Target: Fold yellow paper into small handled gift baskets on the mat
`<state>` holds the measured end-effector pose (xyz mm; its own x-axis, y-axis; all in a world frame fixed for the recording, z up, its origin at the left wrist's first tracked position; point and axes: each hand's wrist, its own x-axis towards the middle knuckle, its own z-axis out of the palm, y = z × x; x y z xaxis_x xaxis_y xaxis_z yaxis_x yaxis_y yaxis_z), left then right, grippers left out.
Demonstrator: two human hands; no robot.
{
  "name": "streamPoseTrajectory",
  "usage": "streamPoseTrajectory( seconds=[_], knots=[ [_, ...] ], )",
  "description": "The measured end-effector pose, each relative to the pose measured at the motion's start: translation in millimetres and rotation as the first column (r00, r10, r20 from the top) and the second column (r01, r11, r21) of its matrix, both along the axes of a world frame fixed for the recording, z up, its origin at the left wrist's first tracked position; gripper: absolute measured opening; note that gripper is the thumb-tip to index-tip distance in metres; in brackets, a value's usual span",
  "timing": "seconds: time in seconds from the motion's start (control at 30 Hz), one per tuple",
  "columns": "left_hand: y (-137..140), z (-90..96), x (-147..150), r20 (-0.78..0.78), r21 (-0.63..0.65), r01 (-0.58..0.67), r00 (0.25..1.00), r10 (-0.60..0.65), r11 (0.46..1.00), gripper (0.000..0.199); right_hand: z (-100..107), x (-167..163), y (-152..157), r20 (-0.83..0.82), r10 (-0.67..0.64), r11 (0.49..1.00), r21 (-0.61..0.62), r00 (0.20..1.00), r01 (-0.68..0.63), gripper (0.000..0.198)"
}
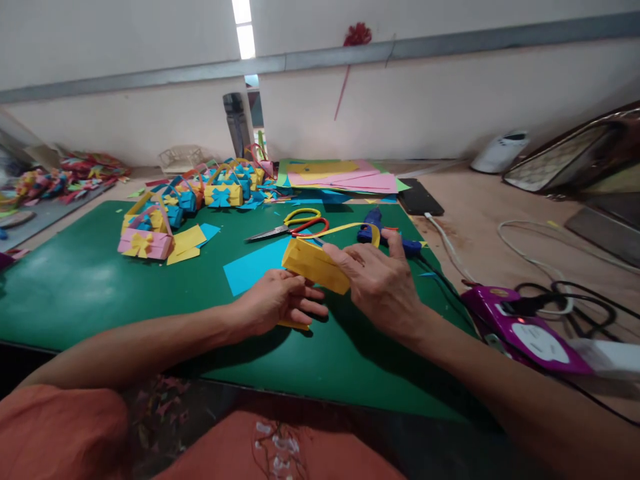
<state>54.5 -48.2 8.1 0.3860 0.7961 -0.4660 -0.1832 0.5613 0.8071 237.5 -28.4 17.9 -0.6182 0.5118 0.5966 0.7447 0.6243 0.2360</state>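
A folded yellow paper basket is held tilted above the green cutting mat. My left hand pinches its lower left edge between thumb and forefinger, the other fingers loosely spread. At its right end my right hand grips it, with the fingertips partly hidden. A curved yellow paper strip arches behind the basket toward my right hand. Under my left hand, a bit of yellow paper shows. Beyond the basket lie a blue paper sheet, scissors with yellow and red handles, and a blue glue gun.
Several finished paper baskets with bows stand at the mat's back left. Stacked coloured paper, a dark phone and a bottle are at the back. On the right sit a purple power strip and tangled cables.
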Motion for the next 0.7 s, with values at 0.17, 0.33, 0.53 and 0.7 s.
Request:
streamPoseTrajectory(
  seconds=[0.17, 0.33, 0.53, 0.7],
  knots=[
    [-4, 1.6, -3, 0.004, -0.045, 0.105, 0.994, -0.105, 0.993, 0.016, -5, 1, 5, 0.013, 0.014, 1.000, -0.014, 1.000, -0.013, 0.043],
    [-12, 8.9, -14, -0.337, 0.438, 0.172, 0.941, -0.016, 0.882, 0.015, -8, 2, 9, 0.089, 0.005, 0.999, -0.040, 0.996, -0.002, 0.046],
    [15, 13.4, -33, -0.184, 0.892, -0.076, 0.840, 0.510, 0.446, 0.015, -10, 2, 11, 0.091, 0.026, 1.000, -0.004, 0.996, -0.026, 0.043],
    [32, -1.0, -29, -0.299, 0.719, 0.094, 0.937, 0.184, 0.688, 0.032, -11, -1, 12, 0.120, 0.018, 0.999, 0.041, 0.993, -0.024, 0.038]
  ],
)
